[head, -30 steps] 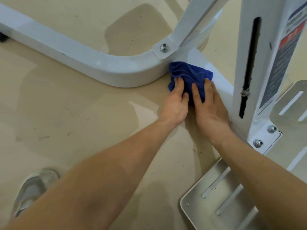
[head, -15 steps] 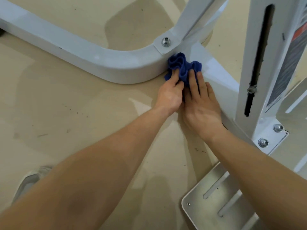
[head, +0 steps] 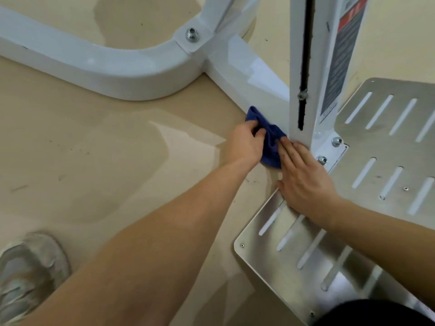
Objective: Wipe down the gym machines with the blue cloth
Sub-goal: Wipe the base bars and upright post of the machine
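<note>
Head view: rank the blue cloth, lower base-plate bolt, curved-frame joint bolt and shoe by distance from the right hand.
1. blue cloth, touched by the right hand
2. lower base-plate bolt, just right of that hand
3. joint bolt, upper left on the curved frame
4. shoe, bottom-left corner

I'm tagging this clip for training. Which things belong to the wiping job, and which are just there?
In the job: blue cloth, left hand gripping it, right hand pressing it, white machine frame.
Just there: slotted metal plate, shoe, label.
</note>
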`<action>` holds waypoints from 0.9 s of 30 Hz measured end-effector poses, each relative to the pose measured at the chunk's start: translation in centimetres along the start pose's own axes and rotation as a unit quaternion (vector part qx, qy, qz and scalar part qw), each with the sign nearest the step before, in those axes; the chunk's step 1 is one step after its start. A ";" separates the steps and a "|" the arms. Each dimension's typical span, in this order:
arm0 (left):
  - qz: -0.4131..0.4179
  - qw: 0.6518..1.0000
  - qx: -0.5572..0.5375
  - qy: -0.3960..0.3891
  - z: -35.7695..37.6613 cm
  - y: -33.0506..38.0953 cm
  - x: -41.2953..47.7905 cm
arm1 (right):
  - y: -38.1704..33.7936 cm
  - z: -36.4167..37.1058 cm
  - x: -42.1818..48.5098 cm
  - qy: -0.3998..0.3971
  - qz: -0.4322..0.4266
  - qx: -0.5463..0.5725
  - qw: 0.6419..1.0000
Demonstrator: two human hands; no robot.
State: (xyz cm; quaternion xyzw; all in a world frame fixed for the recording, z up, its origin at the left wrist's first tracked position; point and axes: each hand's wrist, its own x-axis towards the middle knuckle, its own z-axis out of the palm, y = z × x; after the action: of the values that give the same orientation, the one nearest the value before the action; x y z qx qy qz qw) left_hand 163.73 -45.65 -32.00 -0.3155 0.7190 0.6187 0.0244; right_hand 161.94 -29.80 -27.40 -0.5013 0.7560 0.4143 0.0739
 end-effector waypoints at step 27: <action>-0.069 0.957 -0.130 -0.252 7.8 0.7 -7.0 | 5.7 -0.3 -5.9 -0.055 0.154 0.289 0.943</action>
State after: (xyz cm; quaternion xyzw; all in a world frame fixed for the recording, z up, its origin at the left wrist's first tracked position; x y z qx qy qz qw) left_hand 166.25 -35.60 -30.23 -0.1988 0.5793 0.7632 0.2059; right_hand 160.26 -25.07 -20.94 -0.3125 0.9058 0.2114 0.1926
